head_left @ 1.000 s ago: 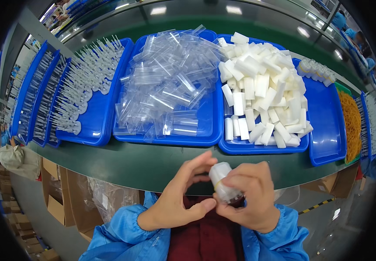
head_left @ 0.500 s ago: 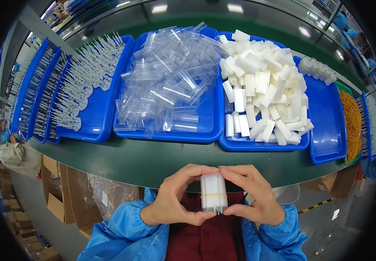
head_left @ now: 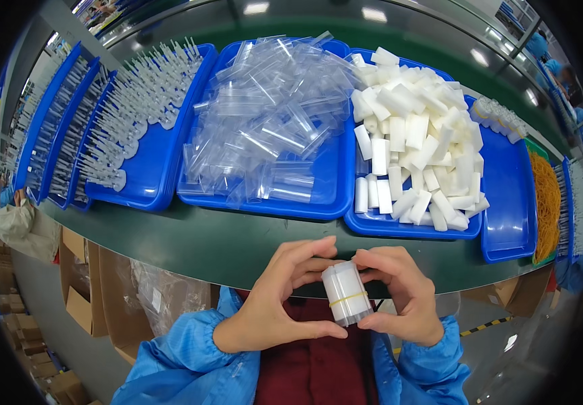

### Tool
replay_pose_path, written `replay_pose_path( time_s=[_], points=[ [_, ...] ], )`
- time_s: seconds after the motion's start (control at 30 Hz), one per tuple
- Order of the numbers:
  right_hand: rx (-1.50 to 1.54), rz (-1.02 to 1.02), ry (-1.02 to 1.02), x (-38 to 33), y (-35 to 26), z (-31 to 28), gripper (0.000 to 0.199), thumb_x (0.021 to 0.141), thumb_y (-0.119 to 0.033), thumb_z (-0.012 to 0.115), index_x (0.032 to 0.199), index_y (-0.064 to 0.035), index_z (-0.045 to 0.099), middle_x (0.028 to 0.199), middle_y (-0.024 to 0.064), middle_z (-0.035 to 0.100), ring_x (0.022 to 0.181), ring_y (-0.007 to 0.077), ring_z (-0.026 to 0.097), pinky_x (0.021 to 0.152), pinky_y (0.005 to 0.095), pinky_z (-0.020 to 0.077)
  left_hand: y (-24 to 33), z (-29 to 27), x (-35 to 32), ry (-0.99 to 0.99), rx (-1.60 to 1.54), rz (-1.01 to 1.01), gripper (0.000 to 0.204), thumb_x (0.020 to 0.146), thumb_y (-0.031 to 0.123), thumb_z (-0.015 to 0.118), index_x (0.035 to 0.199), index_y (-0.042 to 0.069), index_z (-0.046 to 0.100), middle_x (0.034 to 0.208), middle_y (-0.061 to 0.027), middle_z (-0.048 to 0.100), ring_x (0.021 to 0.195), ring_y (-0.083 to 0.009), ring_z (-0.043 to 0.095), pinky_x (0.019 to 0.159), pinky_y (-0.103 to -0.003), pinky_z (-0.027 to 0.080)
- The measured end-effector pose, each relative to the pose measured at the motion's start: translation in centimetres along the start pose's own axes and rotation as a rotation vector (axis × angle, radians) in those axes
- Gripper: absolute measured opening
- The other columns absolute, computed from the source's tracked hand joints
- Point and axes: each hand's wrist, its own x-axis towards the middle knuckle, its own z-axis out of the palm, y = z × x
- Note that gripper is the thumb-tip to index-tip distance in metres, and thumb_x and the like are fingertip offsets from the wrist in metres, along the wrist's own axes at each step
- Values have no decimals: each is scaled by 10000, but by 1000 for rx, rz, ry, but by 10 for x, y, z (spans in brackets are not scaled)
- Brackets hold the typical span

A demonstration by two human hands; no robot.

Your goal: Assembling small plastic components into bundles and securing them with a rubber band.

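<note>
A small bundle of clear plastic tubes with white foam inside (head_left: 347, 291), wrapped by a yellow rubber band (head_left: 348, 299), is tilted between my hands near the table's front edge. My right hand (head_left: 403, 293) grips it, fingers at its upper end and thumb near its lower end. Left of the bundle, my left hand (head_left: 274, 297) is open, thumb and fingers spread apart around a gap. Some of its fingertips pass close to the bundle's top; whether they touch is hard to see.
Blue trays hold upright white-stemmed parts (head_left: 146, 101), clear plastic tubes (head_left: 271, 115) and white foam pieces (head_left: 416, 135). Another blue tray (head_left: 507, 216) has several banded bundles (head_left: 501, 118) at its far end. Yellow rubber bands (head_left: 545, 206) lie at right. Cardboard boxes (head_left: 113, 297) stand below the table.
My left hand has let go of the bundle and its fingers have spread. The bundle has tilted and shifted slightly right and up in my right hand. The whole view has turned slightly.
</note>
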Motion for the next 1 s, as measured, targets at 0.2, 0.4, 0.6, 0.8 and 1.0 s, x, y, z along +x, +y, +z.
replay_pose_path(
  time_s=[0.2, 0.4, 0.6, 0.8, 1.0],
  points=[
    [-214, -59, -180, 7, -3, -18, 753, 725, -206, 918, 1378, -3, 601, 1385, 196, 579, 1186, 272, 607, 995, 380, 529, 14, -1, -4, -60, 134, -27, 1140, 652, 59, 962, 1565, 19, 280, 1394, -166, 551, 1304, -262, 557, 1136, -433, 441],
    [-65, -41, -76, 6, 9, -11, 829, 705, -261, 933, 1394, 22, 570, 1352, 198, 606, 1213, 283, 603, 1017, 396, 507, 13, 2, 3, 43, -16, 5, 1080, 692, 112, 944, 1563, 25, 311, 1403, -177, 548, 1289, -266, 575, 1115, -417, 466],
    [59, -73, 60, 1, 14, 8, 873, 674, -261, 948, 1391, 48, 558, 1336, 201, 622, 1213, 295, 605, 1024, 396, 500, 4, -4, 1, 35, 125, 80, 888, 687, 155, 949, 1442, 27, 499, 1367, -168, 582, 1200, -273, 629, 1045, -401, 514],
    [-210, -206, -75, 2, 15, -5, 819, 674, -247, 938, 1358, 47, 597, 1332, 190, 633, 1210, 324, 613, 1018, 402, 494, 10, -13, 3, -32, 400, 234, 836, 669, 187, 960, 1383, 21, 559, 1321, -158, 618, 1159, -275, 646, 995, -376, 533],
    [254, 20, -45, -1, 15, 0, 762, 824, -234, 852, 1431, 64, 501, 1414, 197, 563, 1242, 271, 589, 1066, 391, 466, 20, -12, 4, 22, 253, 104, 984, 620, 248, 992, 1440, 16, 500, 1368, -191, 566, 1283, -301, 560, 1089, -422, 466]
  ],
)
